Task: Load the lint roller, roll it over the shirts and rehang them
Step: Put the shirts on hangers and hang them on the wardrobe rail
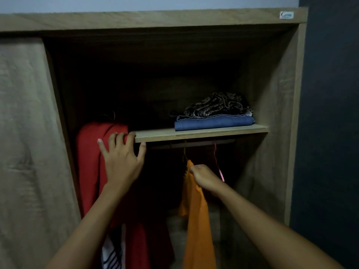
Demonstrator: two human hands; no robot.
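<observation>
An orange shirt [197, 220] hangs from a hanger hooked on the dark rail [194, 145] under the wardrobe shelf. My right hand [204, 176] is closed on the shirt's top by the hanger. My left hand [122, 158] is spread open, its fingertips touching the left end of the shelf [202, 133] and a red garment [91, 164] that hangs at the left. A pink hanger [218, 166] hangs just right of my right hand. No lint roller is in view.
Folded blue cloth [213, 123] with a patterned cloth [217, 105] on top lies on the shelf. A striped white garment [112, 253] hangs low at the left. The wardrobe door [29, 142] stands at the left, its side panel [272, 133] at the right.
</observation>
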